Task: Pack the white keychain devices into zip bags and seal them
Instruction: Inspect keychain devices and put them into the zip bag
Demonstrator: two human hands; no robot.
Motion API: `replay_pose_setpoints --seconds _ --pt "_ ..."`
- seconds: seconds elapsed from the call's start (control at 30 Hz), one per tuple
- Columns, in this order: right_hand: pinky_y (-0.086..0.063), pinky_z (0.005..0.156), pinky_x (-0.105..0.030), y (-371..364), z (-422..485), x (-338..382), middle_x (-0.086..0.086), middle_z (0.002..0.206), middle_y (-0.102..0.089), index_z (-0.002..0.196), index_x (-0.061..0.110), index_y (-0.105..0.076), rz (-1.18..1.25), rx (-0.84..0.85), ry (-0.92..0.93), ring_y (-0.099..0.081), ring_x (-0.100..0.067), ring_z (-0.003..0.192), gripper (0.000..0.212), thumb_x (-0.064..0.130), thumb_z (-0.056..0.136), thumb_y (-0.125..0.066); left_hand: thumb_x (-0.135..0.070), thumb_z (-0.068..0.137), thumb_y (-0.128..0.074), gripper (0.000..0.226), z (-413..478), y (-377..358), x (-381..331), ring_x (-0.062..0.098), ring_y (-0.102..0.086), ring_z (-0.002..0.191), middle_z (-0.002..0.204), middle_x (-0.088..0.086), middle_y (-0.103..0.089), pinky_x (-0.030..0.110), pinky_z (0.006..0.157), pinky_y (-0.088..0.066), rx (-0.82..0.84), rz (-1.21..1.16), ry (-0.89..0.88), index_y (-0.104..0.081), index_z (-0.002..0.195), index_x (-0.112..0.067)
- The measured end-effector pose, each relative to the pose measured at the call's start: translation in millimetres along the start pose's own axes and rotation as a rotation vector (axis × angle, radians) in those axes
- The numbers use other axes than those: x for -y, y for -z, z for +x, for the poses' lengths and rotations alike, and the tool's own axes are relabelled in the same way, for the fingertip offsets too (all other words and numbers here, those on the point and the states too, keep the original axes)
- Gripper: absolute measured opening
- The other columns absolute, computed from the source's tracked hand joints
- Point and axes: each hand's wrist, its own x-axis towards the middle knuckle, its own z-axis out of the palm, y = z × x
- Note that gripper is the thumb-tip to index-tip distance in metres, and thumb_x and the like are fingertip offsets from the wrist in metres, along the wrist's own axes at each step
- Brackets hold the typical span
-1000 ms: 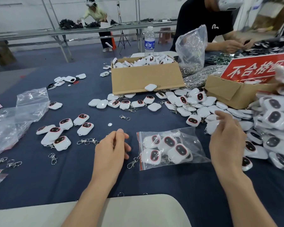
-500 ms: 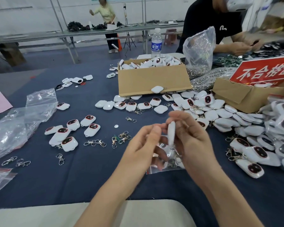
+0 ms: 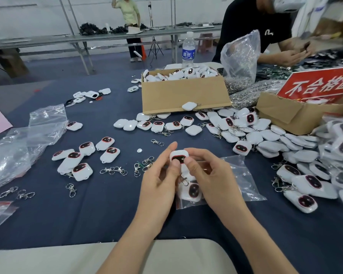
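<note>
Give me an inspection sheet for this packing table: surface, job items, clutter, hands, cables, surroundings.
Surface: dark blue tablecloth, crowded.
Job's things: one keychain device held above a zip bag holding more; loose devices heaped at right; cardboard box full of them.
Clutter: metal clips, empty clear bags, water bottle.
Hands: left hand and right hand both pinch the keychain device.
Cables: nothing seen.
Surroundings: person in black working opposite; red sign in a second box.

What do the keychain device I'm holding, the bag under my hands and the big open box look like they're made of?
Keychain device: probably hard plastic, with a glossy white shell and a dark, shiny face panel.
Bag: thin clear plastic film, crinkled and see-through.
Box: plain brown cardboard, matte, with a folded flap.
</note>
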Motion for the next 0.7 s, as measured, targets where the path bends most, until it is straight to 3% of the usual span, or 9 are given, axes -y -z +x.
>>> replay_pose_setpoints --seconds 0.17,0.27,0.47,0.7 --pt "-0.057 0.062 -0.022 2.5 0.5 4.1 0.013 0.089 -0.074 0.098 0.037 -0.072 0.034 0.023 -0.034 -0.070 -0.012 0.080 0.011 0.029 0.096 -0.066 -0.033 0.100 -0.061 0.017 5.9 3.3 0.2 0.007 -0.048 0.060 0.062 -0.006 -0.053 0.019 0.056 -0.045 0.006 -0.128 0.136 -0.078 0.103 -0.031" --pt "-0.057 0.059 -0.026 1.8 -0.9 6.5 0.010 0.088 -0.075 0.097 0.035 -0.073 0.093 0.041 -0.043 -0.070 -0.019 0.076 0.011 0.026 0.096 -0.066 -0.030 0.099 -0.062 0.016 6.6 4.3 -1.9 0.006 -0.046 0.057 0.063 -0.007 -0.053 0.017 0.052 -0.044 0.001 -0.165 0.153 -0.078 0.098 -0.026" --pt "-0.058 0.062 -0.028 1.5 -2.1 5.8 0.012 0.089 -0.075 0.099 0.032 -0.072 0.114 0.055 -0.078 -0.075 -0.011 0.073 0.009 0.025 0.096 -0.066 -0.023 0.100 -0.061 0.017 7.1 5.3 -1.1 0.003 -0.045 0.054 0.067 -0.012 -0.057 0.016 0.051 -0.042 0.006 -0.149 0.123 -0.077 0.096 -0.026" --pt "-0.055 0.063 -0.016 1.6 -0.1 6.2 0.011 0.089 -0.077 0.100 0.027 -0.075 0.152 0.002 -0.098 -0.074 -0.006 0.071 0.012 0.021 0.097 -0.065 -0.035 0.094 -0.066 0.018 5.8 5.7 -0.4 0.004 -0.050 0.060 0.075 -0.006 -0.061 0.019 0.055 -0.047 0.066 -0.160 0.086 -0.076 0.105 -0.026"
